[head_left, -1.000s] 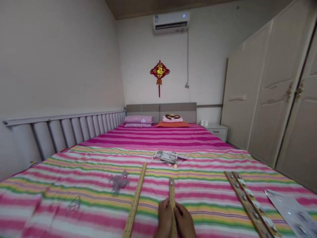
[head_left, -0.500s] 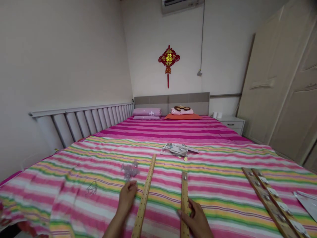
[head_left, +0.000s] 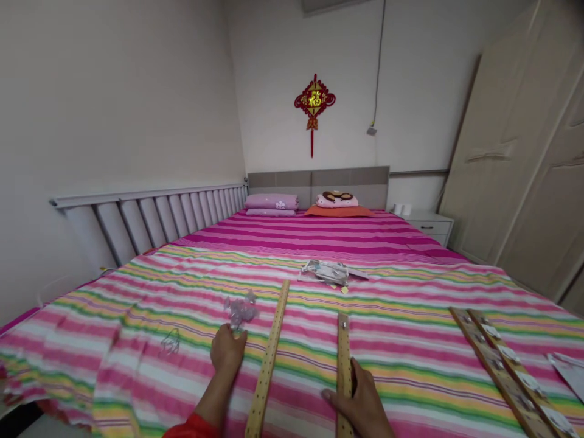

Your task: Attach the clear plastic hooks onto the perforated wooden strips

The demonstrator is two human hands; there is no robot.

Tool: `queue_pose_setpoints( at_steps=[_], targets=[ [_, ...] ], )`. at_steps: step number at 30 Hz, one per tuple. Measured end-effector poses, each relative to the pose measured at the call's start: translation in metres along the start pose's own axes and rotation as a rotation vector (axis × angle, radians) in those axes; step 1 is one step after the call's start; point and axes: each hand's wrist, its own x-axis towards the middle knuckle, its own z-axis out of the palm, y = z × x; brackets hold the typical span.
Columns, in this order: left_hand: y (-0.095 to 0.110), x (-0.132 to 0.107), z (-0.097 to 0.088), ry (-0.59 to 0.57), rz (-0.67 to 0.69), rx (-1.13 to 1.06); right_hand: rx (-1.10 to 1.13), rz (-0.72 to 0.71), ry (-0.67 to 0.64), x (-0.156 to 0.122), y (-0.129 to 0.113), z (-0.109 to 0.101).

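Note:
My left hand (head_left: pixel 227 351) is at the near edge of a small pile of clear plastic pieces (head_left: pixel 241 310), thumb apart from the fingers; the fingertips are partly hidden. My right hand (head_left: pixel 362 398) grips a narrow wooden strip (head_left: pixel 344 353) lying lengthwise on the bed, thumb on its left side and fingers on its right. A small metal piece (head_left: pixel 344 325) sits at the strip's far end. Between my hands lies a longer wooden strip (head_left: pixel 269 359) with rows of small holes, touched by neither hand.
Two wooden strips (head_left: pixel 493 359) bearing metal and white fittings lie to the right, near a plastic packet (head_left: pixel 570 371). A clear bag (head_left: pixel 325 272) of parts lies ahead. Thin wire-like pieces (head_left: pixel 171 342) rest at left on the striped sheet (head_left: pixel 137 377).
My left hand has moved slightly forward and left to the plastic pieces, its thumb and fingers now further apart. My right hand remains on the shorter strip. The view has shifted a little.

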Motion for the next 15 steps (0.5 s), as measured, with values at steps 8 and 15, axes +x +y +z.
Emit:
queue_pose_setpoints(
  at_steps=[8,15],
  targets=[
    [-0.0103,0.0069,-0.0021,-0.058,0.004,-0.012,-0.013,-0.015,-0.074,-0.0008,-0.0049,-0.0012],
    [-0.0014,0.0089,-0.0050,-0.082,-0.033,0.086,0.003,-0.005,-0.101,-0.0032,-0.0079,-0.0019]
  ],
)
